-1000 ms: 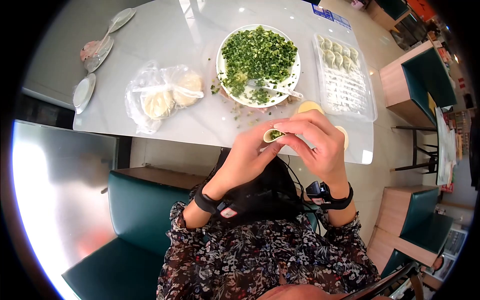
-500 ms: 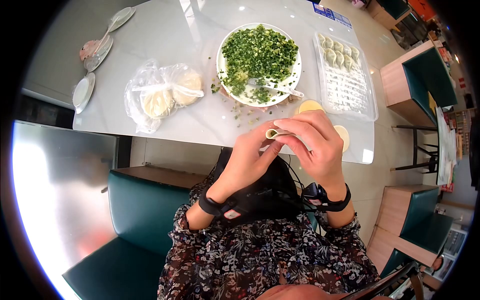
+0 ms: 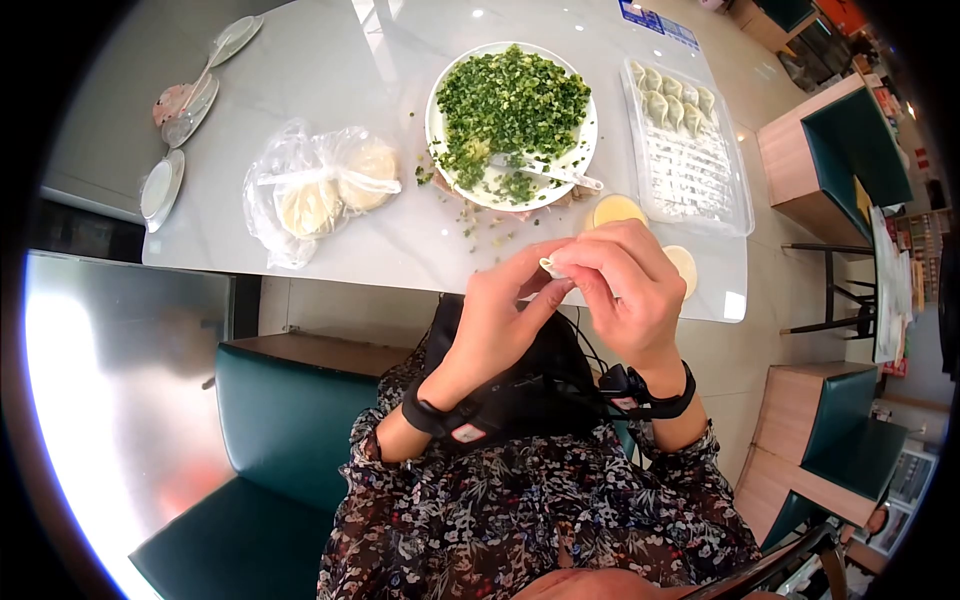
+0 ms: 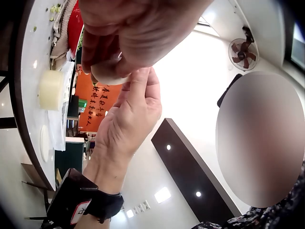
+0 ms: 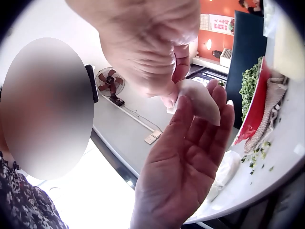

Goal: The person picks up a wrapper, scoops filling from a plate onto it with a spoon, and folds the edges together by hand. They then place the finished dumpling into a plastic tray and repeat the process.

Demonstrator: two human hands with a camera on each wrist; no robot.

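Note:
Both hands meet over the table's front edge around a folded pale dough wrapper [image 3: 549, 268]. The left hand [image 3: 500, 310] holds it from the left, its thumb on the near side; in the right wrist view the wrapper [image 5: 202, 102] rests on the left hand's fingers [image 5: 178, 162]. The right hand [image 3: 630, 290] pinches the wrapper's edge between thumb and fingers. In the left wrist view the wrapper [image 4: 107, 72] is partly covered by fingers. Beyond the hands stands a plate [image 3: 432, 125] of chopped greens [image 3: 515, 100] with a white-handled utensil [image 3: 565, 176].
A clear tray [image 3: 742, 200] with several dumplings [image 3: 665, 100] lies at the right. A stack of yellow wrappers [image 3: 617, 210] and one single round wrapper [image 3: 682, 270] sit near the right hand. Bagged dough [image 3: 310, 208] and small dishes [image 3: 163, 188] are at the left. Green bits litter the table.
The wrapper has been folded closed over the green filling, which showed in its opening earlier. The right hand's pinching fingers stay at its edge; both hands have shifted only slightly.

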